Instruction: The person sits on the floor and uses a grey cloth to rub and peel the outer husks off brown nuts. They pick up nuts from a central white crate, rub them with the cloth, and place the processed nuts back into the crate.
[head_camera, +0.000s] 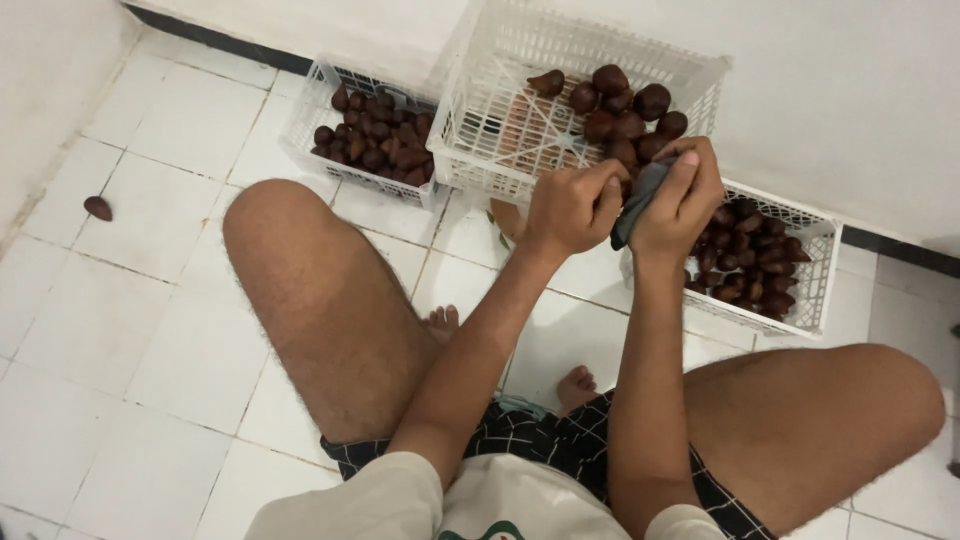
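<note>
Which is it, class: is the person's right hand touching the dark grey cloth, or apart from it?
Touching. The head view shows the right hand with its fingers wrapped around the dark grey cloth.

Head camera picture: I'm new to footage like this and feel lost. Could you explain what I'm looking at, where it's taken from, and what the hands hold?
There is no machine: one camera on a person's head looks down at their own hands and bare knees as they sit on a white tiled floor. Three white plastic lattice crates stand ahead, holding dark brown scaly fruits. The left hand and right hand meet around a dark grey cloth; whether a fruit sits inside is hidden. One stray fruit lies left.
</note>
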